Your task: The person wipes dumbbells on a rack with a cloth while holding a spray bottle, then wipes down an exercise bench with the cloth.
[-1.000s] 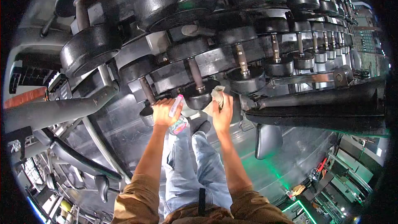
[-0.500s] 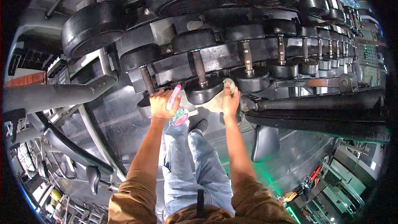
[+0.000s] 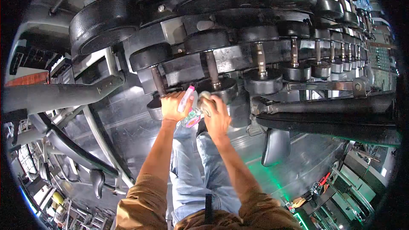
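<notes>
My left hand [image 3: 174, 107] is closed around a spray bottle [image 3: 192, 120] with a pink-and-white trigger top and a colourful label, close to the near head of the leftmost lower dumbbell [image 3: 158, 81]. Just to its right, my right hand [image 3: 218, 119] has its fingers curled on a bunched pale cloth [image 3: 205, 102], slightly blurred. The cloth overlaps the left edge of the near head of the second dumbbell [image 3: 226, 90], whose brown handle slopes up to the far head. Part of the bottle is hidden behind my fingers.
Black dumbbells fill a two-tier rack [image 3: 175, 31], with larger ones [image 3: 104, 23] on the upper tier. To the right is a padded black bench [image 3: 324, 121]. A grey machine frame [image 3: 64, 96] stands at the left. My legs [image 3: 187, 166] are below my hands.
My right hand has moved left with the cloth, from the right side of the second dumbbell's near head to beside the bottle. The cloth is now bunched instead of hanging across that head.
</notes>
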{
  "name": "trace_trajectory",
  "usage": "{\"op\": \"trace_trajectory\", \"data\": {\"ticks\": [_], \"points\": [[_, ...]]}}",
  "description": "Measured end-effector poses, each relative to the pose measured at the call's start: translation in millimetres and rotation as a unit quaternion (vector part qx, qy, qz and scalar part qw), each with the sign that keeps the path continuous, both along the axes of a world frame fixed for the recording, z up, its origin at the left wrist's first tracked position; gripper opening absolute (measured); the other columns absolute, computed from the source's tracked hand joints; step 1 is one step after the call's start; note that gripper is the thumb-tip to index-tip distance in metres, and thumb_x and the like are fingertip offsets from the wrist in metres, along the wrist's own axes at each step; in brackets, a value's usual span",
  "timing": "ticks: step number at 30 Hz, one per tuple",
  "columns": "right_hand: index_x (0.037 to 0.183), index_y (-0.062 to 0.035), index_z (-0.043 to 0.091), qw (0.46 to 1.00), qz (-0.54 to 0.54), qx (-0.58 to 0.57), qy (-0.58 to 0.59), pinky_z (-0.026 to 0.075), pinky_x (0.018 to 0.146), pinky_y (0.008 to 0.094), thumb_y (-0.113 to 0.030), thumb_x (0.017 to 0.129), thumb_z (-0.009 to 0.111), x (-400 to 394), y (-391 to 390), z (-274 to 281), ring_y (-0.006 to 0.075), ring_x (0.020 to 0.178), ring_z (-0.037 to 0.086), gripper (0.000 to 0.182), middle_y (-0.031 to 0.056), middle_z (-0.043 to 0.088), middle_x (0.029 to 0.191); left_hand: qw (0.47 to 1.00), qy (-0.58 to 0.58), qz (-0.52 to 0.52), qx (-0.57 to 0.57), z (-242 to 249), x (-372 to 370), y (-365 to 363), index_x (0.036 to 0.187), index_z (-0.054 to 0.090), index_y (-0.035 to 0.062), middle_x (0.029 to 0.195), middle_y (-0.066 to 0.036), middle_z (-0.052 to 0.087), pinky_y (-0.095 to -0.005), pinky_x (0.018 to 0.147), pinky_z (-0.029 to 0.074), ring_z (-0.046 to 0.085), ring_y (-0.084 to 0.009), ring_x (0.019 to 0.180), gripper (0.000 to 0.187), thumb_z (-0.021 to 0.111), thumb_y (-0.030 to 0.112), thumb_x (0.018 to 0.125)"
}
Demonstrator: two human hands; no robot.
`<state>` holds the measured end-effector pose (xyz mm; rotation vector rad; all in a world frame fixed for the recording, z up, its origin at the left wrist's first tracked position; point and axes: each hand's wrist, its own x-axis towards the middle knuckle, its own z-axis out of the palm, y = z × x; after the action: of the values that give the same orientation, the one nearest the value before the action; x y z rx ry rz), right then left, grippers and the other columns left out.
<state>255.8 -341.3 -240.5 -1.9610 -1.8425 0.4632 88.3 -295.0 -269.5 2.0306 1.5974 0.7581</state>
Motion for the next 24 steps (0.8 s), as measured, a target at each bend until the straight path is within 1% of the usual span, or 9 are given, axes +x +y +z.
{"op": "trace_trajectory", "data": {"ticks": [3,5,7,9,14,17,20,23,24], "points": [[0.109,-0.0134,0.065,0.989,0.128,-0.033,-0.068,0.058,0.059,0.0322,-0.012,0.076,0.067,-8.9,22.0,-3.3,0.0218,0.086,0.060,0.033,-0.0003,0.056,0.111,1.000,-0.001,0.008,-0.008,7.2,0.1,0.6,0.077,0.065,0.0085,0.062,-0.011,0.061,-0.0416,0.053,0.048,0.062,-0.0313,0.058,0.028,0.058,0.034,0.087],[0.103,-0.0082,0.064,0.925,0.258,-0.120,-0.250,0.057,0.056,0.0302,-0.015,0.080,0.062,-23.0,34.5,-20.7,0.0214,0.082,0.062,0.024,0.0018,0.058,0.107,1.000,-0.025,0.007,0.008,7.1,0.3,0.9,0.077,0.065,0.0076,0.062,-0.012,0.060,-0.0424,0.053,0.048,0.061,-0.0328,0.058,0.028,0.058,0.033,0.087],[0.094,-0.0081,0.063,0.935,0.234,-0.132,-0.230,0.054,0.056,0.0310,-0.019,0.080,0.060,-35.7,48.6,-28.4,0.0198,0.082,0.063,0.018,0.0041,0.060,0.103,0.999,-0.029,0.034,0.012,3.3,-0.5,-0.7,0.078,0.065,0.0066,0.063,-0.014,0.060,-0.0432,0.053,0.048,0.061,-0.0343,0.057,0.027,0.058,0.032,0.087],[0.088,-0.0097,0.062,0.819,0.418,-0.150,-0.363,0.050,0.057,0.0307,-0.019,0.081,0.059,-35.1,56.5,-30.3,0.0177,0.081,0.062,0.012,0.0051,0.060,0.099,0.998,-0.039,0.042,0.012,-0.1,-0.6,-1.9,0.080,0.065,0.0060,0.063,-0.015,0.060,-0.0437,0.053,0.048,0.061,-0.0357,0.057,0.026,0.059,0.030,0.087],[0.089,-0.0110,0.070,0.824,0.401,-0.140,-0.376,0.047,0.061,0.0273,-0.020,0.080,0.061,-34.4,52.6,-37.1,0.0168,0.093,0.057,0.015,0.0016,0.058,0.100,0.998,-0.016,0.061,-0.004,4.9,-1.8,-1.8,0.083,0.066,0.0057,0.064,-0.017,0.061,-0.0445,0.054,0.048,0.061,-0.0368,0.058,0.028,0.059,0.033,0.085],[0.087,-0.0140,0.071,0.900,0.323,-0.043,-0.288,0.047,0.062,0.0301,-0.020,0.082,0.062,-15.7,50.0,-22.6,0.0193,0.095,0.056,0.013,-0.0016,0.059,0.100,0.997,-0.022,0.067,0.003,0.5,-2.5,-2.5,0.082,0.066,0.0055,0.064,-0.018,0.061,-0.0447,0.055,0.048,0.061,-0.0377,0.058,0.030,0.059,0.034,0.085],[0.096,-0.0112,0.072,0.858,0.405,-0.112,-0.297,0.044,0.081,0.0470,-0.019,0.082,0.059,-13.1,57.9,-5.9,0.0232,0.116,0.041,0.021,-0.0021,0.056,0.111,0.997,-0.021,0.073,-0.014,-0.7,-3.1,-3.4,0.082,0.066,0.0054,0.065,-0.018,0.061,-0.0444,0.055,0.048,0.061,-0.0381,0.059,0.030,0.058,0.034,0.086],[0.101,-0.0135,0.068,0.869,0.377,-0.022,-0.320,0.036,0.082,0.0497,-0.024,0.083,0.057,-26.4,62.1,-50.9,0.0264,0.119,0.040,0.024,0.0000,0.055,0.122,0.994,-0.043,0.092,-0.025,-0.7,-2.9,-3.7,0.082,0.065,0.0055,0.066,-0.018,0.061,-0.0444,0.055,0.048,0.061,-0.0383,0.059,0.031,0.057,0.035,0.086],[0.105,-0.0157,0.068,0.861,0.359,-0.105,-0.344,0.029,0.085,0.0523,-0.024,0.084,0.055,-37.0,66.0,-53.2,0.0273,0.123,0.037,0.026,0.0002,0.055,0.123,0.995,-0.042,0.091,-0.024,-0.3,-3.0,-3.4,0.082,0.065,0.0055,0.066,-0.018,0.061,-0.0444,0.055,0.048,0.061,-0.0383,0.059,0.031,0.057,0.035,0.086]]}}
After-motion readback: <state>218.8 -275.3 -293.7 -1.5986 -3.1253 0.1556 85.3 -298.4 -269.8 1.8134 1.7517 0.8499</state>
